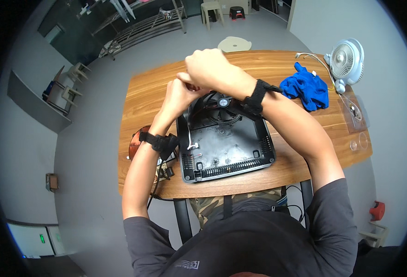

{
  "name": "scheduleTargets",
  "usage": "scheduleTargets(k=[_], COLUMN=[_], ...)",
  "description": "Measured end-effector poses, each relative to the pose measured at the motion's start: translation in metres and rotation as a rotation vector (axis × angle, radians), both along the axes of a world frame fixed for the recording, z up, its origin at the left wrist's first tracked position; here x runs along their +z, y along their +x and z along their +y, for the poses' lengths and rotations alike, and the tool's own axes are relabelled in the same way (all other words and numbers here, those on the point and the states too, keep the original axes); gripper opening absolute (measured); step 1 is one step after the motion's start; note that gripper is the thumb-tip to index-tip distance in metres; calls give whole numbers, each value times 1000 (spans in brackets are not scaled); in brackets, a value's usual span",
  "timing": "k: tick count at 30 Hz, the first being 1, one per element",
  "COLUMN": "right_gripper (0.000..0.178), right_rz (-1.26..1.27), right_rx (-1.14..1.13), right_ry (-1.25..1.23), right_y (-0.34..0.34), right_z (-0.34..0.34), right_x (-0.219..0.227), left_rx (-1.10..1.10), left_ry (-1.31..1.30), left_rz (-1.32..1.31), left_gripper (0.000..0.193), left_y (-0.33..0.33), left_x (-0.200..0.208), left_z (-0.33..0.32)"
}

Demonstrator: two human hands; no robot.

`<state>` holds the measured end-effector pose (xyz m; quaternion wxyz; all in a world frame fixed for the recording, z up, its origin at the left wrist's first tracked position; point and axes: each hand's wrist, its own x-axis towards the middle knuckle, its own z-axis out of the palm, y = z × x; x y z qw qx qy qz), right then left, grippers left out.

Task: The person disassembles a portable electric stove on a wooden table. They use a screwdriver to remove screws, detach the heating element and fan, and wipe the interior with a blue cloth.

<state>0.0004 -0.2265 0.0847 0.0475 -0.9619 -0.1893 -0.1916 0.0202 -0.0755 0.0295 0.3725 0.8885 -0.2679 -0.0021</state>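
Note:
A black plastic housing, shaped like an induction cooker's base, lies open side up on the table before me. At its far end sits a black cooling fan, partly covered by my arms. My right hand is closed in a fist above the housing's far edge. Just left of it and lower, my left hand is closed too, the two nearly touching. Whatever they grip is hidden by the fingers. White-tipped wires lie inside the housing's left side.
A copper coil and a circuit board lie left of the housing, partly behind my left forearm. A blue cloth, a small white fan and a clear plastic tray are at the right. A stool stands beyond the table.

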Motion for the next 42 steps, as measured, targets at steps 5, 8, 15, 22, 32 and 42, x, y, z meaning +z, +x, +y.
scheduleTargets(k=[5,8,15,22,32,42], right_gripper=[34,34,36,32,43,36], right_rz=[59,67,-5,30,67,195], right_rx=[93,191,48,119,136,159], right_ry=[111,185,38,103,100,186], right_y=[3,3,-1,8,-1,3], right_z=[1,-9,6,2,2,0], right_x=[-13,-10,5,-13,-3,-4], left_rx=[-99,-223,-87,-174,-51,-160], left_ry=[-93,-245,-39,-204,-46,-178], left_rz=[39,174,38,128,8,124], left_gripper=[26,19,23,25,32,24], left_y=[5,15,23,15,5,12], left_x=[-6,-12,-12,-11,-6,-22], left_z=[15,19,18,15,10,11])
